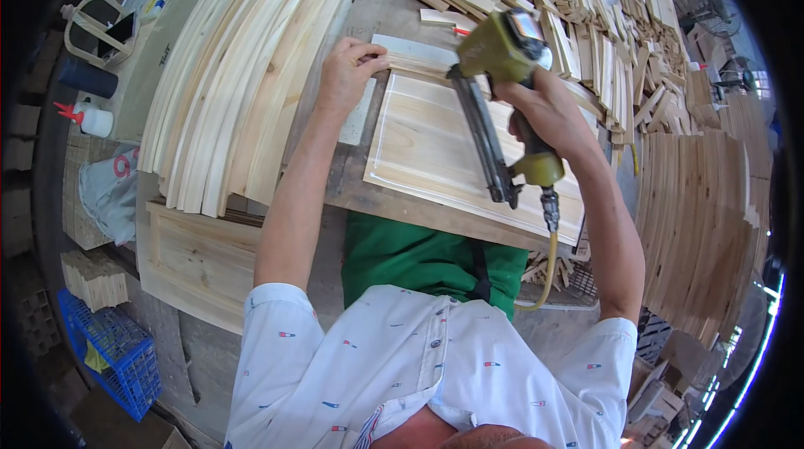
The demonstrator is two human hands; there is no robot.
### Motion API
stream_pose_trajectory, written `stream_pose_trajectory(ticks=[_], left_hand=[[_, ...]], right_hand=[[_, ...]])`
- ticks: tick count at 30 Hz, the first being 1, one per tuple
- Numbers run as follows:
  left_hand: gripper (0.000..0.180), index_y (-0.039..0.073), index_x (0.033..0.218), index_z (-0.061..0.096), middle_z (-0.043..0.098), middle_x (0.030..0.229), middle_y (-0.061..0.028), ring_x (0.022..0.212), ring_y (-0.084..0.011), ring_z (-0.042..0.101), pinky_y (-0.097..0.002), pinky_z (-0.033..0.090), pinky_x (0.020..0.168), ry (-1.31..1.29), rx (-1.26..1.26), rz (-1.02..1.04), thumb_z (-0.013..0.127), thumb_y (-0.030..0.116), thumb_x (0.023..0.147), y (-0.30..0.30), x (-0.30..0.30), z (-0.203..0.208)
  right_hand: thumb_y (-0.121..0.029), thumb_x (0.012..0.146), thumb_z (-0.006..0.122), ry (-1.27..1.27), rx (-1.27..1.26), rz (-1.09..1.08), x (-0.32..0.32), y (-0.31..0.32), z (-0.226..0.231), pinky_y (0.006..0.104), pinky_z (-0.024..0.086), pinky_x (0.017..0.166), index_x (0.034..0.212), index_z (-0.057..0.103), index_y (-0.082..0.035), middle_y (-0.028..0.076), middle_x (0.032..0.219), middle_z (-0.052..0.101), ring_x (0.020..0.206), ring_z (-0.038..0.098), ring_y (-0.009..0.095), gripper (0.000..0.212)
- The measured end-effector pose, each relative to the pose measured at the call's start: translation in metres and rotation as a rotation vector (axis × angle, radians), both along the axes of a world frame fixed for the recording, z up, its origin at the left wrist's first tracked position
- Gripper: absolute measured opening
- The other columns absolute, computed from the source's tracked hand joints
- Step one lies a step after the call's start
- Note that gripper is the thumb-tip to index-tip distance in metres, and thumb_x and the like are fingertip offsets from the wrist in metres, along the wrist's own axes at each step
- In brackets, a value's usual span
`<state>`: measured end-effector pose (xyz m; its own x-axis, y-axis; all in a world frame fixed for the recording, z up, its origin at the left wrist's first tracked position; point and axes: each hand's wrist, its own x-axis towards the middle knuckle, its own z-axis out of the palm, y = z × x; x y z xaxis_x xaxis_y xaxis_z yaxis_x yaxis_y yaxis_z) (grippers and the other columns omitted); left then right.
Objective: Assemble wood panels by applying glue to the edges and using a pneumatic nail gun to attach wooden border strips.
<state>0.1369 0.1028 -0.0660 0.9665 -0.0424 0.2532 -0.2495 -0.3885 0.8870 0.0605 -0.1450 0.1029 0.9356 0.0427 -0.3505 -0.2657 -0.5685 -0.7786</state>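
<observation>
My right hand (548, 110) is wrapped round the handle of an olive-green nail gun (502, 47), held tilted above a pale wooden panel (423, 139). A yellow air hose (549, 269) runs down from a metal coupling at the handle's base. At the panel's far left corner, my left hand (345, 72) pinches the end of a thin wooden strip (414, 65) along the far edge. A white line that looks like glue follows the panel's left and near edges. The gun and my right arm hide part of the panel's right side.
Long boards (243, 72) stand stacked at the left. Beyond the panel and to the right lie many loose wood pieces (578, 38), with another board stack (695, 214) at far right. A glue bottle (90, 119), a wooden basket (99, 28) and a blue crate (113, 357) are at left.
</observation>
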Motion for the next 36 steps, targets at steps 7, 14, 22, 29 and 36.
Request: stream_pose_trajectory(ticks=[7, 14, 22, 29, 36], left_hand=[[0.019, 0.004, 0.093, 0.073, 0.063, 0.091, -0.0058, 0.078, -0.0148, 0.063, -0.0265, 0.052, 0.072, -0.009, 0.018, -0.007, 0.075, 0.011, 0.076, -0.005, 0.001, 0.003], [0.017, 0.002, 0.094, 0.073, 0.063, 0.091, -0.0055, 0.078, -0.0133, 0.063, -0.0253, 0.052, 0.072, -0.009, 0.000, -0.017, 0.074, 0.008, 0.077, -0.001, 0.001, 0.000], [0.018, 0.001, 0.096, 0.072, 0.062, 0.092, -0.0042, 0.080, -0.0119, 0.061, -0.0241, 0.050, 0.074, 0.011, 0.004, -0.029, 0.073, 0.008, 0.079, -0.002, 0.002, 0.002], [0.017, 0.001, 0.098, 0.071, 0.060, 0.094, -0.0033, 0.084, -0.0112, 0.059, -0.0228, 0.048, 0.077, 0.045, -0.019, -0.043, 0.071, 0.008, 0.082, 0.003, 0.004, -0.004], [0.017, 0.001, 0.094, 0.071, 0.060, 0.091, -0.0054, 0.076, -0.0127, 0.060, -0.0244, 0.051, 0.071, 0.002, 0.036, -0.040, 0.072, 0.006, 0.078, -0.004, -0.002, 0.009]], right_hand=[[-0.020, 0.087, 0.057, 0.028, -0.002, -0.090, -0.016, -0.037, 0.001, 0.0270, 0.049, 0.047, 0.091, 0.056, 0.004, 0.005, 0.063, 0.056, 0.051, 0.058, 0.012, 0.025], [-0.024, 0.088, 0.059, 0.016, -0.052, -0.242, -0.044, -0.079, 0.006, 0.0257, 0.045, 0.047, 0.093, 0.058, 0.001, 0.003, 0.063, 0.056, 0.050, 0.054, 0.010, 0.025], [-0.024, 0.086, 0.059, 0.035, -0.071, -0.412, -0.062, -0.128, -0.003, 0.0270, 0.047, 0.048, 0.093, 0.057, 0.002, 0.005, 0.062, 0.057, 0.051, 0.057, 0.011, 0.028], [-0.024, 0.086, 0.060, 0.038, -0.098, -0.413, -0.060, -0.129, -0.004, 0.0280, 0.047, 0.047, 0.092, 0.056, 0.003, 0.006, 0.063, 0.057, 0.052, 0.059, 0.012, 0.029], [-0.022, 0.089, 0.058, 0.017, -0.075, -0.395, -0.063, -0.132, -0.012, 0.0297, 0.045, 0.045, 0.094, 0.050, 0.003, 0.007, 0.065, 0.055, 0.049, 0.055, 0.013, 0.027]])
